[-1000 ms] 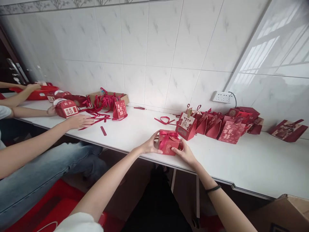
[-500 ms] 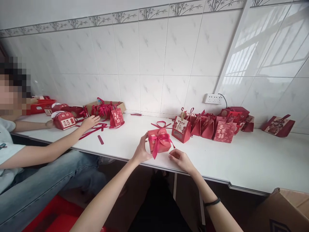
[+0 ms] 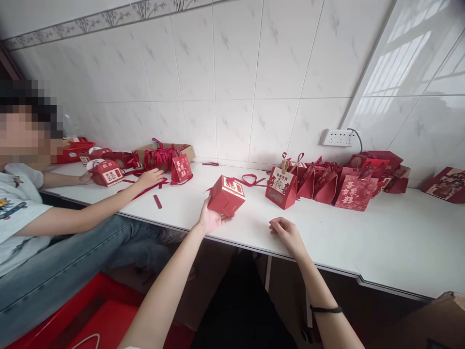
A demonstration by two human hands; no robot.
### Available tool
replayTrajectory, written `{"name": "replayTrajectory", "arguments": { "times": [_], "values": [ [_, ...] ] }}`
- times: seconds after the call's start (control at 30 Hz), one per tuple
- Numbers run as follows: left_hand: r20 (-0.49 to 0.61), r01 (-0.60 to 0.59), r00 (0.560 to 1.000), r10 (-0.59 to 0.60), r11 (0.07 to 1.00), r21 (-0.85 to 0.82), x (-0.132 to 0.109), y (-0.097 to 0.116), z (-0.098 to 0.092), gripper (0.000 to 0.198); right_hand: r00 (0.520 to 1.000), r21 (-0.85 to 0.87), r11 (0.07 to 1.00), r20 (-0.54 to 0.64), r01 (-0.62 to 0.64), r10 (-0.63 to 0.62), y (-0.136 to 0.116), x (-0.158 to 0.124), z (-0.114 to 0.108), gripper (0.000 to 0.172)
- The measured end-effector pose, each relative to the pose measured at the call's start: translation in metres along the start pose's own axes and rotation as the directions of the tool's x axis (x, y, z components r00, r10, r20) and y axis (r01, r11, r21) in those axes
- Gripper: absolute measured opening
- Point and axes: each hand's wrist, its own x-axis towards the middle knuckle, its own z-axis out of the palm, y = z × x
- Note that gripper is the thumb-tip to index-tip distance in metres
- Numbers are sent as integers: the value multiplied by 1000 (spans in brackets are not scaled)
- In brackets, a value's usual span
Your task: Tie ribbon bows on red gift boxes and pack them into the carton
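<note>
My left hand (image 3: 210,216) holds a red gift box (image 3: 227,196) a little above the table's front edge, its plain red underside and a patterned side turned toward me. The bow on it is mostly hidden. To the right, my right hand (image 3: 286,233) hovers at the front of the table with fingers curled together; whether anything small is between them is hidden. Behind the hands, a red and cream box (image 3: 281,186) with a loop handle stands upright, and a loose red ribbon (image 3: 250,180) lies beside it.
A row of red gift boxes (image 3: 354,194) stands at the right by a power strip (image 3: 339,138). At the left, a person's hand (image 3: 151,178) rests near ribbons and a cardboard box (image 3: 188,151) of ribbons. A brown carton (image 3: 445,320) stands below right.
The gift box in my left hand has been turned, so its bow no longer faces me. My right hand is now farther from the box. The view has shifted.
</note>
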Motion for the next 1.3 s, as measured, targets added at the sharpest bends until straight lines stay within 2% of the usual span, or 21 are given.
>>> {"name": "replayTrajectory", "arguments": {
  "times": [0.1,0.17,0.23,0.37,0.43,0.57,0.67,0.87,1.0,1.13,1.3],
  "values": [
    [-117,-196,970,213,970,141,3,-7,2,65,1000,6,1000,1,-10,10,-1,-1,0,31],
    [-155,-287,934,323,933,215,3,-11,3,79,1000,13,1000,-1,-16,16,-1,-1,-1,31],
    [-141,-351,903,405,887,301,1,-14,3,89,1000,20,1000,-4,-21,21,-2,-1,0,31],
    [-24,-450,859,512,775,444,-6,-18,4,89,1000,27,999,-8,-28,28,-3,-1,0,31],
    [36,-453,866,499,751,481,-8,-19,5,92,1000,27,999,-8,-28,28,-3,-1,1,31],
    [156,-415,905,396,743,525,-12,-19,9,95,1000,31,999,-10,-21,22,-2,-1,-1,30],
    [220,-404,914,340,735,545,-13,-17,10,93,1000,42,999,-11,-3,4,-3,-1,0,35],
    [198,-351,936,289,771,531,-13,-16,10,92,980,153,970,-78,191,-181,-18,2,20,37],
    [203,-366,931,305,773,518,-13,-17,10,92,962,105,957,-57,271,-266,-31,6,34,32],
    [187,-361,932,310,754,549,-12,-19,9,90,966,71,963,-36,260,-258,-36,7,39,32],
    [152,-315,948,279,757,572,-12,-20,8,87,983,165,971,33,172,-180,-31,4,40,38]
  ]
}}
